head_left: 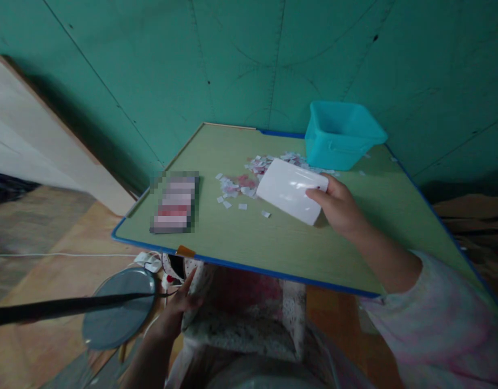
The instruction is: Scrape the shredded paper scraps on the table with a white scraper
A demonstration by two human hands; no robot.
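My right hand [341,208] grips a glossy white rectangular piece [291,190] by its right edge, thumb on top, tilted above the table. Beneath and beyond it, many small white and pinkish paper scraps [231,187] lie in a loose pile on the greenish table [233,232]. Below the table's front edge, my left hand [184,303] is closed on the left rim of a speckled white box [241,324] near my lap. Reddish stains mark the inside of this box.
A turquoise plastic bin [334,146] stands at the table's back right, beside the scraps. A blurred flat panel [175,204] lies on the left. Below are a round grey stool [123,308], white cables and a dark strap [71,308]. A green wall [241,54] rises behind.
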